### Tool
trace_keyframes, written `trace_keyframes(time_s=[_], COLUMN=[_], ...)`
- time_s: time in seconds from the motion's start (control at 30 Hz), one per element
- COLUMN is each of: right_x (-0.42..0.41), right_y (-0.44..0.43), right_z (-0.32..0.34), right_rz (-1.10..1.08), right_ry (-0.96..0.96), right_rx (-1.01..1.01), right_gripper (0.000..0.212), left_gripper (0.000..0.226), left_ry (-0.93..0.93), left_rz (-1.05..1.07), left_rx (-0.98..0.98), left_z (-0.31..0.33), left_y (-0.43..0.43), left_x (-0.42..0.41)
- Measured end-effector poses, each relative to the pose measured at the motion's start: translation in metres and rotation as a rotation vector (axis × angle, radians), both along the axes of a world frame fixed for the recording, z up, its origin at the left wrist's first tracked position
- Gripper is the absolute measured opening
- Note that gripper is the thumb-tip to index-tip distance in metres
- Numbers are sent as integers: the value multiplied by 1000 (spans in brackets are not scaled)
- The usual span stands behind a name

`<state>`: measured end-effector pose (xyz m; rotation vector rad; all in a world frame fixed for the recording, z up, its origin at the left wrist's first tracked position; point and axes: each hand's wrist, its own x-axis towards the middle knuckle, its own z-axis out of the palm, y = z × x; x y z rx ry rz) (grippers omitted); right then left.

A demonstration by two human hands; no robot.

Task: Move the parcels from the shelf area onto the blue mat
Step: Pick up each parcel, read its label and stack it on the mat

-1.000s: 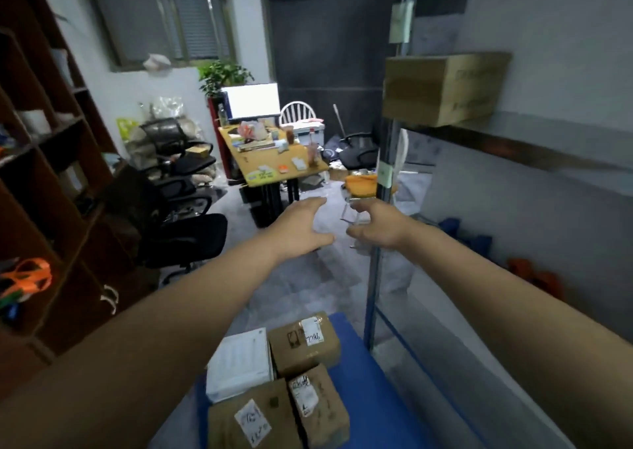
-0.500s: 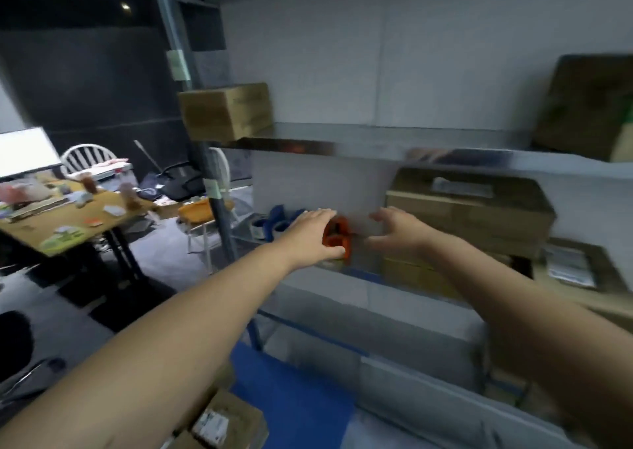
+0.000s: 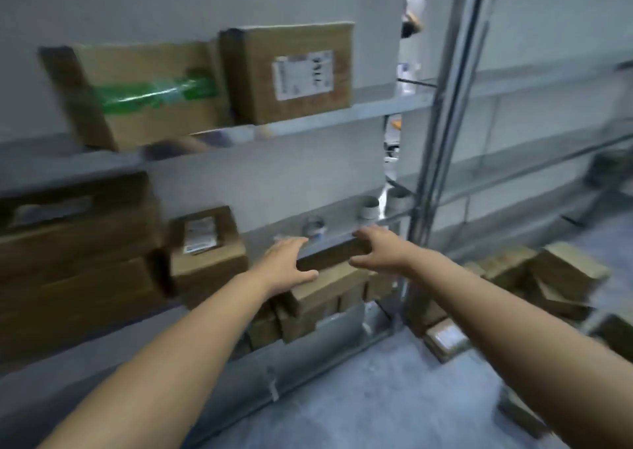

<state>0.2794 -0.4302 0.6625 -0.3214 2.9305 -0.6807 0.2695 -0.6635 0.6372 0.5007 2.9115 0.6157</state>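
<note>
1. Both my hands are stretched out just left of the steel post [image 3: 442, 140] of the shelf rack.
2. My left hand [image 3: 286, 263] is wide open with the fingers spread, and it's got hold of nothing. The thumb lies along the top of a brown parcel [image 3: 329, 287], but it's too blurry to say whether it's actually touching.
3. My right hand [image 3: 380, 250] is open too, fingers loose and spread, empty. It's at the end of that parcel nearer the post.
4. That parcel sits on top of a pile of cartons on the rack's lowest level, left of the post, tucked under the middle shelf board [image 3: 329, 239].
5. Farther left of the post, on the middle shelf, there's a small labelled box [image 3: 205, 246], then big stacked cartons [image 3: 68, 243].
6. High up left of the post is a white-label box [image 3: 291, 71], right beside a green-taped box [image 3: 147, 95].
7. There's a tape roll [image 3: 313, 226] on the middle shelf, near the post.
8. Right of the post, a heap of boxes [image 3: 534, 277] sits on the floor.
</note>
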Motion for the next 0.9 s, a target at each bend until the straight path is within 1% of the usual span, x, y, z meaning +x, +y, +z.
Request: trace_keyframes(time_s=[0.1, 0.2, 0.23, 0.33, 0.4, 0.5, 0.63, 0.73, 0.87, 0.9], right_x=[-1, 9, 12, 13, 9, -9, -41, -53, -56, -54], right_y=[116, 211, 239, 306, 339, 381, 436, 473, 524, 538], right_z=[-5, -10, -12, -20, -27, -39, -54, -70, -93, -100], right_rz=[-185, -380, -443, -590, -669, -762, -895, -977, -1090, -1111], right_ry=[-25, -30, -28, -35, -49, -79, -62, -94, -150, -161], right_rx=[27, 10, -5, -54, -82, -80, -143, -159, -229, -229], right_gripper=[70, 68, 67, 65, 64, 66, 62, 60, 60, 60], left_gripper=[80, 68, 68, 80, 82, 83, 80, 70, 72, 69], left_ry=[-14, 8, 5, 1, -12, -23, -67, -120, -232, -271], left_rz=[-160, -304, -345, -426, -471, -586, -660, -713, -740, -749], left_rx=[25, 88, 89, 95, 115, 80, 112, 146, 155, 152], left_z=[-11, -14, -15, -24, -35, -52, -67, -78, -103, -111], left_y=[105, 196, 222, 295, 339, 403, 487, 548, 621, 637], left_x=[-33, -58, -66, -93, -109, -138, -185, -212, -228, -228])
